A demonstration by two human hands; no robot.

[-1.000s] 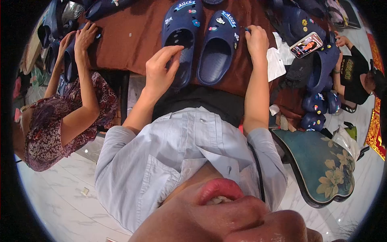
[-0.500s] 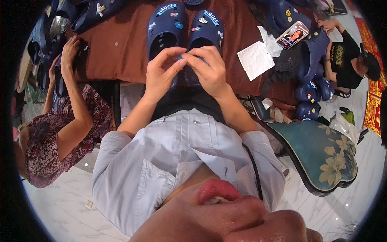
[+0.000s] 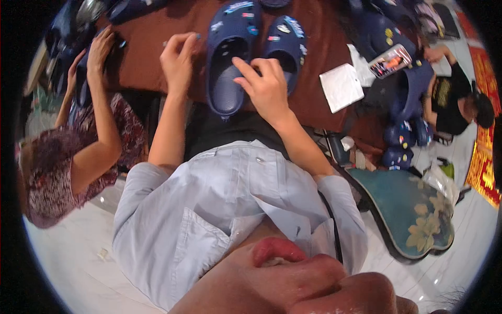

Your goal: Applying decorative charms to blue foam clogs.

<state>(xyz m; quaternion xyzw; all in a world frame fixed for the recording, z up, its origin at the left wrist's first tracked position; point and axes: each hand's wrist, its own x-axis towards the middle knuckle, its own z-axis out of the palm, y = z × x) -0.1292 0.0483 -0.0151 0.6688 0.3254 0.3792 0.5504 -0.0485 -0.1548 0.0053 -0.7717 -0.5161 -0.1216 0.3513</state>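
A pair of navy clogs, the left clog (image 3: 226, 97) and the right clog (image 3: 288, 55), lies toes away on the brown cloth in front of me. Colourful charms dot their uppers. My left hand (image 3: 178, 60) is raised beside the left clog, thumb and fingers pinched around what looks like a small blue piece (image 3: 197, 36), too small to make out fully. Over the left clog's heel opening and the gap between the pair hovers my right hand (image 3: 265, 86). Its index finger and thumb are apart, with nothing visible between them; the other fingers are bent.
Right of the clogs lie a white square sheet (image 3: 341, 87) and a phone (image 3: 390, 61) with a lit screen. More navy clogs (image 3: 410, 94) crowd the right side. One person (image 3: 99, 141) works at the left, another in black (image 3: 452, 97) at far right. A green flowered chair (image 3: 400, 209) stands nearby.
My hands were together over the clogs and have separated: the left has gone left and up, the right lower over the left clog. The clogs appear farther right in view.
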